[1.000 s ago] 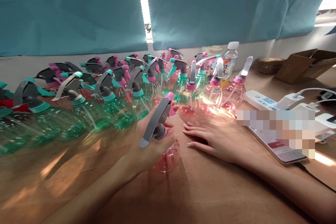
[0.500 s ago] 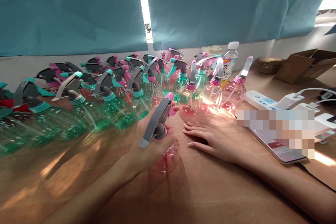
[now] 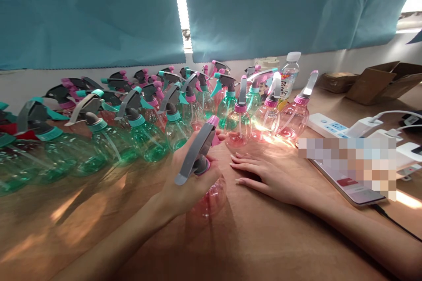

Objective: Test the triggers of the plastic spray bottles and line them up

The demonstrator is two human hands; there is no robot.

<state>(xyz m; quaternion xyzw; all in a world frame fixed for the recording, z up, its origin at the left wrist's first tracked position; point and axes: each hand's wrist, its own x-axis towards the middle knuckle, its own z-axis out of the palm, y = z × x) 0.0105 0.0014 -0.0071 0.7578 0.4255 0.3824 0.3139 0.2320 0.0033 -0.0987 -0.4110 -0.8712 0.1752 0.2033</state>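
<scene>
A pink clear spray bottle [image 3: 211, 197] with a grey trigger head and a pink nozzle stands on the brown table [image 3: 257, 237] at the centre. My left hand [image 3: 187, 175] is wrapped round its neck and upper body, which hides part of the bottle. To its right, my right hand [image 3: 260, 173] lies flat on the table with its fingers apart and holds nothing. Beyond the hands stand several more spray bottles, among them a pink one [image 3: 238, 129] just behind the right fingertips and a green one [image 3: 148, 140] left of the held bottle.
Rows of green and pink spray bottles fill the left and back. A clear water bottle [image 3: 290, 74] stands behind. At the right are a white power strip [image 3: 325, 125] with plugs and cables, a phone [image 3: 349, 186] and an open cardboard box [image 3: 372, 83].
</scene>
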